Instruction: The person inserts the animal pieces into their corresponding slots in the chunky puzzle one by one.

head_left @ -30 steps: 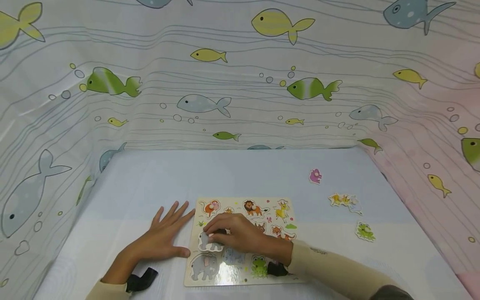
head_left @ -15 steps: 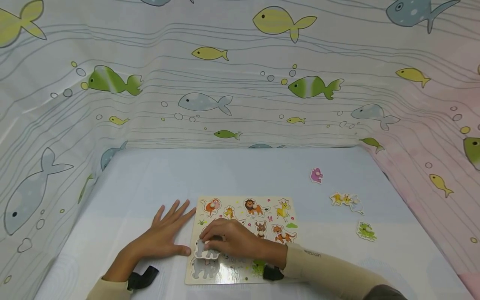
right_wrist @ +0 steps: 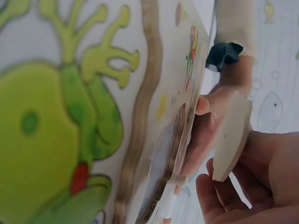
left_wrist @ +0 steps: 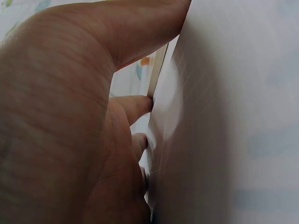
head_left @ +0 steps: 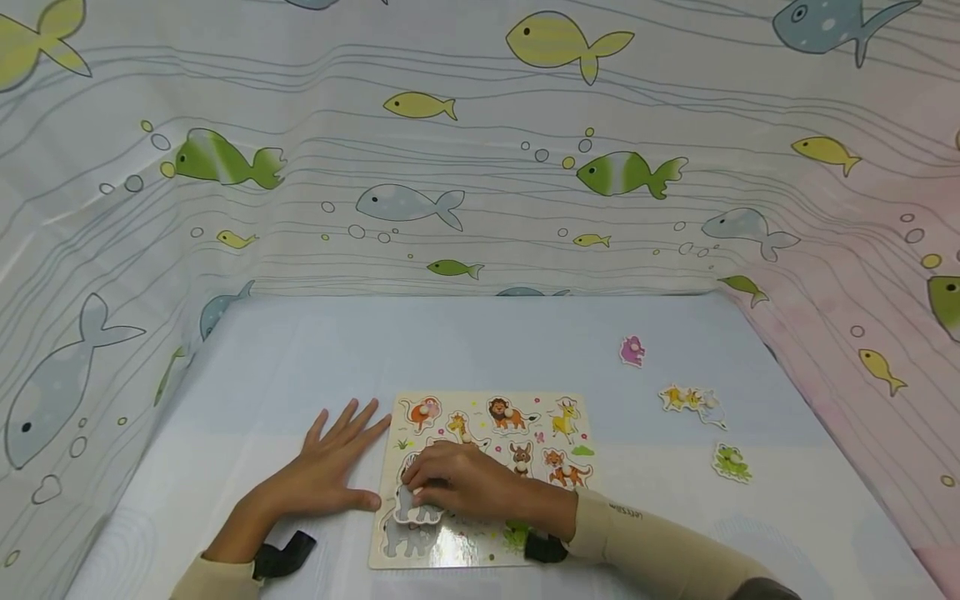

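Note:
My right hand (head_left: 468,479) pinches a grey elephant puzzle piece (head_left: 416,507) low over the left side of the wooden animal puzzle board (head_left: 480,557). The piece overlaps the printed grey elephant (head_left: 405,540) at the board's near left corner. In the right wrist view the fingers (right_wrist: 210,196) hold the piece (right_wrist: 232,135) tilted, its plain wooden back showing, apart from the board's face. Fingers spread, my left hand (head_left: 326,475) lies on the table, thumb and forefinger tip at the board's left edge; the left wrist view shows its palm side (left_wrist: 117,154) close to the tabletop.
Right of the board lie loose pieces: a purple animal (head_left: 632,351), a yellow animal (head_left: 678,398) beside a pale one (head_left: 711,410), and a green frog (head_left: 732,462). Seated in the board are a monkey (head_left: 423,412), lion (head_left: 510,415) and other animals. A fish-print curtain (head_left: 480,167) encloses the table.
My right hand has carried the elephant piece toward the board's near left corner, then shifted it slightly right. The left hand has stayed in place.

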Demonstrator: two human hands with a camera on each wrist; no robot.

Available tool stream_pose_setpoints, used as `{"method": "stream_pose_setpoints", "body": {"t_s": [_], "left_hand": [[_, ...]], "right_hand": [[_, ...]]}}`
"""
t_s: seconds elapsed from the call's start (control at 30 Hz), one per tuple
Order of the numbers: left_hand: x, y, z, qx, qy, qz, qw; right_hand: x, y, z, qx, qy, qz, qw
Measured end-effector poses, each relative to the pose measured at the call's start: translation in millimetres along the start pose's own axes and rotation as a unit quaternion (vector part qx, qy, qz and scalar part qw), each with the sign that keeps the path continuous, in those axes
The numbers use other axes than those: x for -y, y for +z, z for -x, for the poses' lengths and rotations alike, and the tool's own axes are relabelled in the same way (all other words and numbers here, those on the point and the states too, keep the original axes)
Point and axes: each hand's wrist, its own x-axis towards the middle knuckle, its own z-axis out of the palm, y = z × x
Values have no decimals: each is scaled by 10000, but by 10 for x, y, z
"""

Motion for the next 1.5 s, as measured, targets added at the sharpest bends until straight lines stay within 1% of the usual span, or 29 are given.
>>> {"method": "stream_pose_setpoints", "body": {"t_s": [0.07, 0.17, 0.33, 0.47, 0.53, 0.63, 0.73, 0.8, 0.97, 1.03, 1.2, 1.4, 1.5], "left_hand": [[-2, -5, 3, -7, -9, 15, 10000], [3, -1, 7, -14, -25, 44, 10000], [17, 15, 16, -30, 11, 75, 10000], [27, 3, 16, 46, 40, 32, 10000], [26, -13, 13, 64, 43, 1, 10000], [22, -30, 8, 46, 58, -26, 10000], [18, -35, -1, 69, 54, -68, 9999], [17, -32, -5, 103, 37, -72, 9999], [21, -15, -3, 109, 37, -33, 9999], [22, -11, 1, 97, 46, -13, 9999], [15, -13, 4, 29, 115, -24, 9999], [0, -15, -3, 62, 24, -14, 10000], [-1, -19, -5, 127, -34, 7, 9999]], "right_hand": [[-4, -1, 2, -10, -54, 55, 10000], [-4, -3, 0, -55, -55, -47, 10000], [29, -11, -29, -246, -84, -277, 9993], [122, -34, -78, -365, -230, -456, 9980], [180, -44, -109, -411, -319, -472, 9975], [262, -40, -140, -451, -343, -492, 9972], [310, 5, -140, -393, -222, -615, 9971], [324, 46, -126, -282, -140, -685, 9972], [306, 143, -89, -30, -25, -487, 9988], [285, 164, -76, -25, -13, -267, 9996], [221, 190, -49, -56, 113, -36, 9999], [143, 238, -13, 162, 342, -145, 9992], [113, 261, 6, 205, 292, -113, 9993]]}}
